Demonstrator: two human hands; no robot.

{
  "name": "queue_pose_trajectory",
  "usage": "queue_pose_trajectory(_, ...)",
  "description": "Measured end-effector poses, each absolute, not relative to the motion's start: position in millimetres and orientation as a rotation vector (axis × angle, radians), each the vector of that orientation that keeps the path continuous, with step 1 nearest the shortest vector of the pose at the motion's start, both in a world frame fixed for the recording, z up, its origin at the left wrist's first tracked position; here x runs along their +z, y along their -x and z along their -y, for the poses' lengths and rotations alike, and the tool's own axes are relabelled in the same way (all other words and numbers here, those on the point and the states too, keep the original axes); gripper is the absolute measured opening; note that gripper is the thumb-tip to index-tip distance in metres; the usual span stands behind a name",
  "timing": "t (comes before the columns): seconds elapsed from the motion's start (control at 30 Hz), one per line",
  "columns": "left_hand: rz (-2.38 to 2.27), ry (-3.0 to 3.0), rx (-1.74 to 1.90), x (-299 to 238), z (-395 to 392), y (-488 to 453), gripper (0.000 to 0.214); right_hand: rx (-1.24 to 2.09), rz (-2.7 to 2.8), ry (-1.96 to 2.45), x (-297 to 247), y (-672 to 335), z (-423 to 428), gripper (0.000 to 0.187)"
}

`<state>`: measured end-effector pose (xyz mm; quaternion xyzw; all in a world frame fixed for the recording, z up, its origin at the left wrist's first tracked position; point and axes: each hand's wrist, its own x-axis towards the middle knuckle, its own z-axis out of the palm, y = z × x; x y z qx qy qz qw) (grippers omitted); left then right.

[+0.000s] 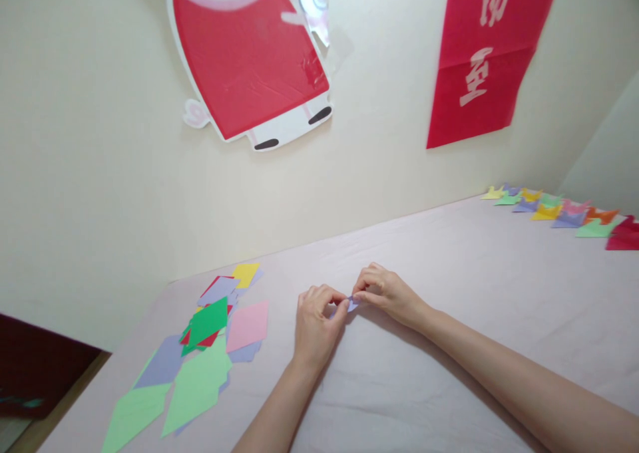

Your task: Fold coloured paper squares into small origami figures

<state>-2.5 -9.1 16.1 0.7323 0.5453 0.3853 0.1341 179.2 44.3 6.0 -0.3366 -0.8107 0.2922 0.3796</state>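
Observation:
A small piece of purple folded paper point(352, 303) is pinched between my two hands, just above the cloth-covered surface. My left hand point(319, 323) grips its left side with thumb and forefinger, the other fingers curled. From the right, my right hand point(387, 293) pinches the other end between thumb and fingertips. Most of the paper is hidden behind the fingers, so its full shape cannot be made out.
Loose coloured sheets, among them a green sheet point(210, 323), a pink sheet point(248, 325) and a light green sheet point(197, 380), lie to the left. Several folded paper figures point(569, 213) stand in rows at far right. Behind rises a wall point(124, 207) with red decorations.

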Motion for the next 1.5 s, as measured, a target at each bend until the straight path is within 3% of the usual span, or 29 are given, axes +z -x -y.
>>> queue_pose_trajectory(0.3, -1.601, -2.043, 1.099, 15, 8, 3, 0.013, 0.756, 2.055, 0.827, 13, -182, -44, 0.021)
queue_pose_trajectory(0.47, -1.554, -1.908, 1.188, 14, 7, 4, 0.014, 0.958, 1.796, 0.958, 10, -185, -46, 0.018)
queue_pose_trajectory(0.6, -1.555, -1.757, 1.376, 13, 6, 4, 0.014, 1.045, 1.688, 1.062, 4, -178, -44, 0.028)
queue_pose_trajectory(0.83, -1.528, -1.8, 1.509, 14, 12, -4, 0.009, 1.29, 1.577, 0.947, 8, -148, -24, 0.028)
queue_pose_trajectory(1.2, -1.573, -1.78, 1.34, 9, 11, -5, 0.007, 0.916, 1.791, 0.908, 15, -154, -21, 0.017)
queue_pose_trajectory(1.33, -1.488, -1.647, 1.329, 5, 9, -4, 0.013, 0.993, 1.68, 0.903, 13, -152, -22, 0.011)
queue_pose_trajectory(1.5, -1.43, -1.577, 1.293, 1, 8, -5, 0.017, 1.084, 1.616, 0.902, 9, -154, -25, 0.017)
